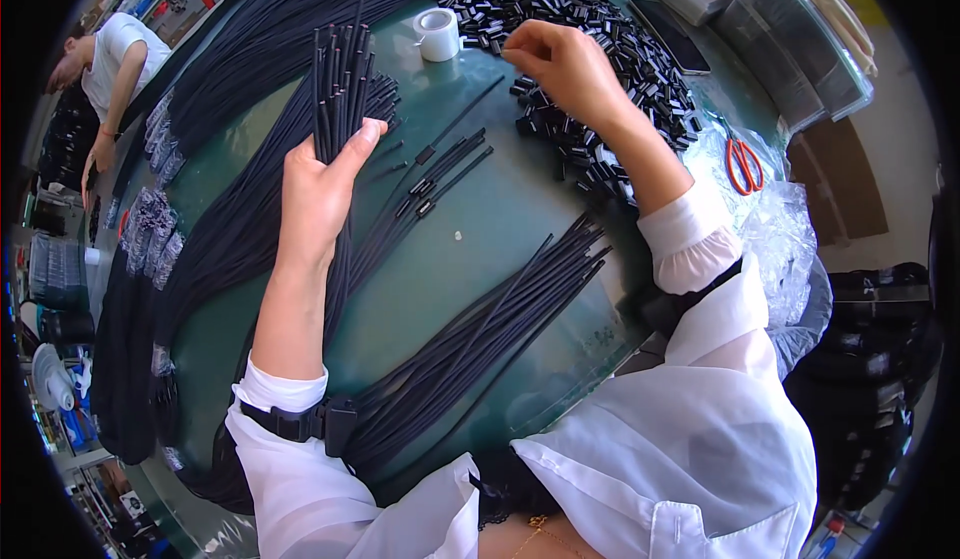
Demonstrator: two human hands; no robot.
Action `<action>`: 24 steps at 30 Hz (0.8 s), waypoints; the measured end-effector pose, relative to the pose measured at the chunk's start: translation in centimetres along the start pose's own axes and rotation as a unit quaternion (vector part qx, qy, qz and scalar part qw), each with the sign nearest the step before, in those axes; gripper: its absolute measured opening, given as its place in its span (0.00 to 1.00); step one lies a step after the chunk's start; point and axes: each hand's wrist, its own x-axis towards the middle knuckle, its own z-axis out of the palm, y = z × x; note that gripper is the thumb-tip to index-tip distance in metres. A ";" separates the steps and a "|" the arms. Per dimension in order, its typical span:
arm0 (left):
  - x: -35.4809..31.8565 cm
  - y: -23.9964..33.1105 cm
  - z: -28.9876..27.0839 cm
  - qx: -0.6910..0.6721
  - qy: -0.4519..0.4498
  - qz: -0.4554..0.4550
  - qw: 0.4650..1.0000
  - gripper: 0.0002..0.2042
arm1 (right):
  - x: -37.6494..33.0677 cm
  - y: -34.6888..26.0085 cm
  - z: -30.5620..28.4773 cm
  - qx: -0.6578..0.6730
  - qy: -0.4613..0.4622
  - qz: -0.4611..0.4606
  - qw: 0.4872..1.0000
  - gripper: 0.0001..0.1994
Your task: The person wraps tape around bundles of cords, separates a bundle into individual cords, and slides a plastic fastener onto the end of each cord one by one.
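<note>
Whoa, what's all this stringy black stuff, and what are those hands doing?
A person is working with black cables at a green table. The left hand grips an upright bunch of black cables. The right hand is raised by a pile of small black pieces, thumb and fingers close together; whether they pinch anything is too small to tell. Another bunch of cables lies nearer the person.
</note>
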 end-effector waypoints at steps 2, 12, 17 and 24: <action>-0.2 0.7 0.0 -0.015 -0.055 -0.022 0.998 0.09 | 0.1 1.6 -0.1 -0.060 -0.027 0.012 0.998 0.06; -0.7 1.0 -0.6 -0.092 -0.142 -0.115 0.979 0.07 | 0.5 1.3 -0.3 -0.247 -0.136 0.000 0.959 0.08; -0.7 1.0 -0.6 -0.074 -0.139 -0.107 0.982 0.08 | 0.5 1.6 0.4 -0.255 -0.127 -0.030 0.958 0.08; -0.7 1.4 -0.5 -0.058 -0.152 -0.113 0.980 0.09 | 0.4 2.6 0.6 -0.253 -0.116 -0.047 0.959 0.08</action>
